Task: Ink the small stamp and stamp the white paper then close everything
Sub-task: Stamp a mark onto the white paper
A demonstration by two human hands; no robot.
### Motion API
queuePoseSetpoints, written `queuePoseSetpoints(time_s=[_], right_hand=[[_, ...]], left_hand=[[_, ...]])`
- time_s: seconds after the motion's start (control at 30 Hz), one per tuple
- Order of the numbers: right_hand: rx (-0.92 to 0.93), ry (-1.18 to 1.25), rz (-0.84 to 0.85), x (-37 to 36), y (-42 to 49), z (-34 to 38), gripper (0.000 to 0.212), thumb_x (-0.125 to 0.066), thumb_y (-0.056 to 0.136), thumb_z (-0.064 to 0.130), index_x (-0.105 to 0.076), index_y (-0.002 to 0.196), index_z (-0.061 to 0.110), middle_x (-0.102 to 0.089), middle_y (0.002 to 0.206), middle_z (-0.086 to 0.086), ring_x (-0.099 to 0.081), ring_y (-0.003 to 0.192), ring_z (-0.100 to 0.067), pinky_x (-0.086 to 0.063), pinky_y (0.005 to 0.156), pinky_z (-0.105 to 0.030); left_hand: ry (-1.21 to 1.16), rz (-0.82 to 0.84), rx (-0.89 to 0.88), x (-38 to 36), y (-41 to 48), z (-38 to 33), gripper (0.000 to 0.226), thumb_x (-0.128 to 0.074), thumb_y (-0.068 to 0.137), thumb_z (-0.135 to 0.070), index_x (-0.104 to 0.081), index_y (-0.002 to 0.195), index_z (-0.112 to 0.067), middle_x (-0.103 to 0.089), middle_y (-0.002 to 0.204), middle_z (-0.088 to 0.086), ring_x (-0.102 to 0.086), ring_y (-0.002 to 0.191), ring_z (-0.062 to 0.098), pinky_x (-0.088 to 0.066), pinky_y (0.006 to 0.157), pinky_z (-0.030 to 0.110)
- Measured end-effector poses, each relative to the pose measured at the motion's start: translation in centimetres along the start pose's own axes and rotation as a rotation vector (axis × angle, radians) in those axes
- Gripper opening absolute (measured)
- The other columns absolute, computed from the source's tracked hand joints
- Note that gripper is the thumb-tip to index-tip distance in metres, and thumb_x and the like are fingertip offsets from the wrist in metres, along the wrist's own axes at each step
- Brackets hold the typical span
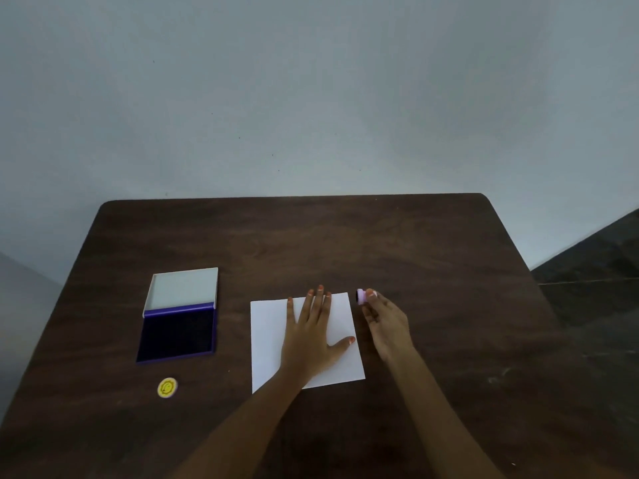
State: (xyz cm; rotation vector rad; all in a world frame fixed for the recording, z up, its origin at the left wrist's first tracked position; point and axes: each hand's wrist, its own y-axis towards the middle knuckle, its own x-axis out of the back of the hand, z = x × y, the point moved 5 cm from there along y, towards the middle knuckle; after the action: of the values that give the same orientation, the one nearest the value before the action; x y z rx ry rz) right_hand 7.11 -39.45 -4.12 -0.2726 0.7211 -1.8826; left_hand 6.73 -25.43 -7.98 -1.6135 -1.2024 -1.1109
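The white paper (269, 340) lies flat on the dark wooden table (345, 243). My left hand (313, 335) rests palm-down on it with fingers spread. Just right of the paper's far right corner, my right hand (385, 321) pinches the small pink stamp (361, 296) at its fingertips, tilted with its dark face pointing left. To the left sits the ink pad (178, 331), open, its white lid (183, 288) folded back and the dark blue pad exposed. A round yellow cap with a smiley (167, 387) lies in front of the ink pad.
A pale wall stands behind the table's far edge. The table's right edge drops to a dark floor (594, 271). Bare wood stretches between the ink pad and the paper.
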Motion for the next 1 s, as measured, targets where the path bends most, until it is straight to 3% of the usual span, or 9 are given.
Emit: queuePoseSetpoints(time_s=[0.13,0.4,0.53,0.73,1.0], right_hand=[[0.164,-0.268,-0.065,-0.5,0.7,-0.1,0.018,-0.068,0.077,0.022,-0.064,0.092,0.014,-0.067,0.094,-0.003,-0.062,0.089,-0.016,-0.05,0.073,-0.026],[0.497,-0.713,0.012,-3.3,1.0,0.4,0.016,-0.061,0.083,0.018,-0.061,0.097,0.009,-0.064,0.097,-0.007,-0.057,0.086,-0.016,-0.048,0.077,-0.029],[0.575,-0.789,0.008,-3.7,1.1,0.2,0.015,-0.056,0.087,0.017,-0.061,0.096,0.006,-0.066,0.098,-0.014,-0.055,0.085,-0.015,-0.045,0.076,-0.028],[0.597,-0.883,-0.001,-3.8,1.5,-0.3,0.017,-0.056,0.087,0.016,-0.061,0.098,0.003,-0.065,0.101,-0.017,-0.055,0.089,-0.018,-0.042,0.08,-0.029],[0.618,-0.919,-0.029,-3.9,0.9,-0.5,0.021,-0.057,0.086,0.014,-0.06,0.102,0.0,-0.064,0.105,-0.02,-0.058,0.098,-0.029,-0.041,0.082,-0.028]], left_hand=[[-0.026,-0.022,0.003,0.2,0.0,-0.1,0.091,-0.022,0.072,-0.078,-0.004,0.142,-0.022,-0.007,0.155,0.002,-0.007,0.141,0.022,0.018,0.107,0.046],[-0.046,-0.033,-0.004,0.4,-0.1,-0.1,0.091,-0.029,0.072,-0.077,-0.005,0.142,-0.023,-0.007,0.155,0.002,-0.005,0.141,0.023,0.014,0.109,0.049],[-0.062,-0.041,-0.01,0.3,-0.1,-0.1,0.09,-0.03,0.073,-0.076,-0.009,0.142,-0.022,-0.008,0.154,0.002,-0.003,0.141,0.023,0.014,0.109,0.05],[-0.089,-0.091,-0.02,0.8,-0.2,-0.3,0.087,-0.042,0.073,-0.072,-0.026,0.139,-0.018,-0.026,0.15,0.007,-0.021,0.138,0.027,0.001,0.108,0.057],[-0.077,-0.069,-0.021,0.4,-0.1,-0.2,0.087,-0.04,0.073,-0.072,-0.024,0.14,-0.019,-0.025,0.15,0.006,-0.02,0.138,0.027,0.001,0.109,0.057]])
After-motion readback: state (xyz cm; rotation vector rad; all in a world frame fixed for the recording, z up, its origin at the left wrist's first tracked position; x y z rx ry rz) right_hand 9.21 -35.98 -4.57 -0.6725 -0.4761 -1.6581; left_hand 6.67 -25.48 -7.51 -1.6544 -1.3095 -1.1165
